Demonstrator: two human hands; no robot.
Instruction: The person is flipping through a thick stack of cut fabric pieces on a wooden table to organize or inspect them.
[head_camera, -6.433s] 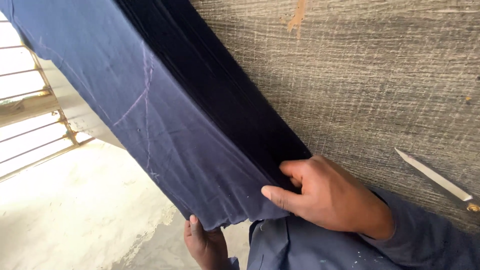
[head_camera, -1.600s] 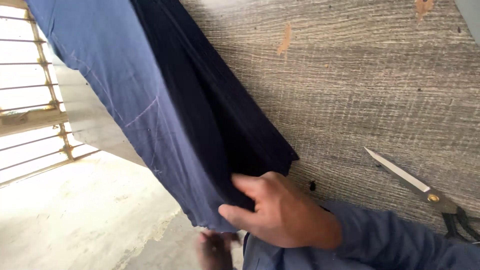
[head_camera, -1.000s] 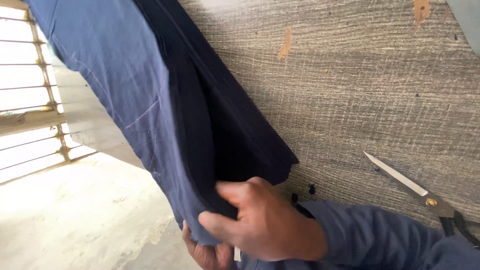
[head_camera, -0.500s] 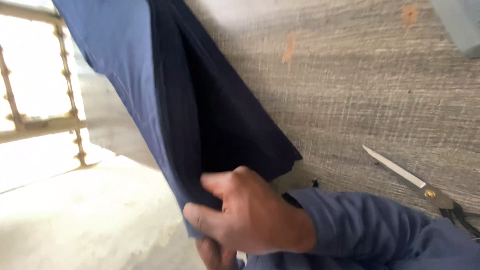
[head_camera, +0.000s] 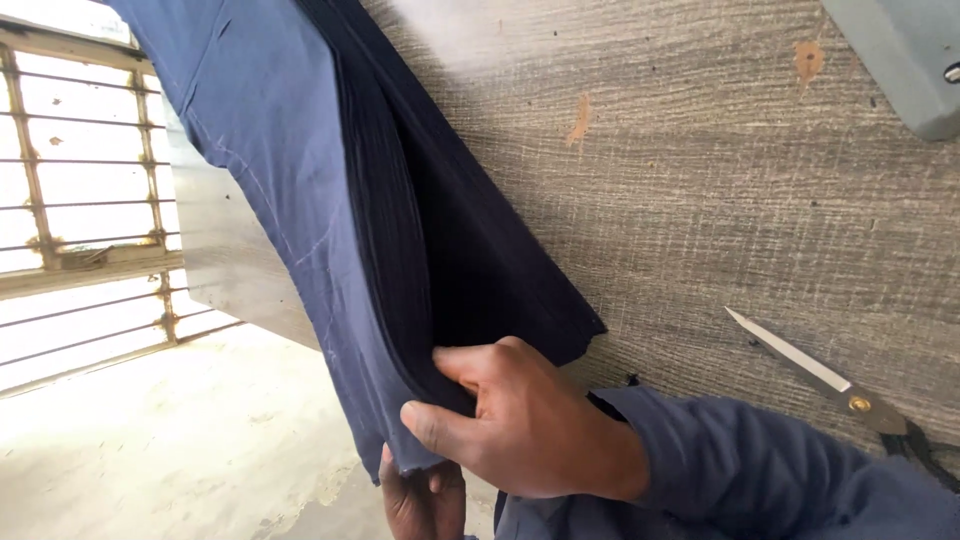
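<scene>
The right hand (head_camera: 520, 430) is pinching the near corner of the stack of navy fabric (head_camera: 420, 240), thumb on top of the dark layers, fingers curled around the lighter outer ply. The left hand (head_camera: 420, 495) is reaching up beneath that same corner; only its fingertips are showing, touching the hanging edge, and whether they are closing on it cannot be told. From the grip, the stack's long axis is running up and away to the left, along the edge of the wooden table (head_camera: 720, 180), one ply draping over the side. The scissors (head_camera: 830, 385) are lying well apart, to the right of the sleeve.
</scene>
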